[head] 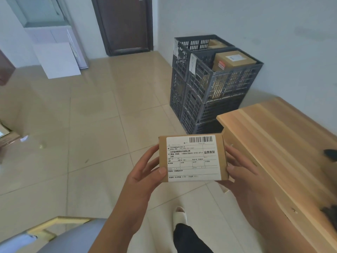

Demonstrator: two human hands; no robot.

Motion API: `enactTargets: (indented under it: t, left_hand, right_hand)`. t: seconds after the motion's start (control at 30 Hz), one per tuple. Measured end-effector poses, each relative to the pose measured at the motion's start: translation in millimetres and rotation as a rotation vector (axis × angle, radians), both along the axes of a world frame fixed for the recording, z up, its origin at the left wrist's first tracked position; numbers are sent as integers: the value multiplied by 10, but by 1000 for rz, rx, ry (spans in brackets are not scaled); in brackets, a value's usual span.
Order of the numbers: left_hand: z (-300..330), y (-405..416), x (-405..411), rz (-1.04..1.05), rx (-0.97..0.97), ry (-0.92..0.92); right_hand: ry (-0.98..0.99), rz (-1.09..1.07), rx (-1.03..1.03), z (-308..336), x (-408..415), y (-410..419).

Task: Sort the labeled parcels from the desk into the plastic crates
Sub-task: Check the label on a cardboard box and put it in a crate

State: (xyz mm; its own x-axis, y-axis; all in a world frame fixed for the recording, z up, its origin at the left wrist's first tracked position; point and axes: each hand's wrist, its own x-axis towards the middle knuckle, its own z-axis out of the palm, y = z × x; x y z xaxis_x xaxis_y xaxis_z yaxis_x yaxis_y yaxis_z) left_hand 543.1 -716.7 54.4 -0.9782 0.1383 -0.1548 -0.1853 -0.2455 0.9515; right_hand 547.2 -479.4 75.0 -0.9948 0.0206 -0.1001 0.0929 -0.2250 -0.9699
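Observation:
A small brown cardboard parcel (193, 157) with a white barcode label facing up is held in front of me above the floor. My left hand (144, 172) grips its left edge, thumb on top. My right hand (242, 172) holds its right edge. Ahead stand two stacks of dark grey plastic crates against the wall: the near stack (207, 83) has a labeled cardboard box (234, 60) in its top crate, and the far stack (184, 50) also shows a box inside. The light wooden desk (284, 136) lies to my right.
Beige tiled floor (91, 115) lies open between me and the crates. A dark wooden door (124, 24) is at the back, white boards (58, 59) lean on the left wall. My foot in a white slipper (179, 215) is below. Dark objects (331, 155) sit at the desk's right edge.

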Motion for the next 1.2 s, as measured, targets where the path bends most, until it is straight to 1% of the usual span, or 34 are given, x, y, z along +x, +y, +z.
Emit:
enactTargets:
  t: [0.2,0.33,0.53,0.83,1.03,1.2]
  left_hand:
    - [-36,-122,-761,49,-24,-11]
    - [3,-140,-1528,29,-54,-28]
    - [109,-184,-2722,13,-117,-15]
    - [22,-530,-4179,81,-104,-41]
    - [-88,-884,-5494,19,-97,-32]
    - [4,-1186,-6632,-51,-54,-20]
  right_hand:
    - [-18,25,-32,-97,-813,-166]
    - [-14,4,-61,-136,-1584,-210]
    - [-65,-13,-100,-184,-2769,-232]
    - [-101,27,-45,-271,-4370,-587]
    - [-117,-59,-25,-329,-5576,-956]
    - [-113,-119,-12,-133,-6535,-1249]
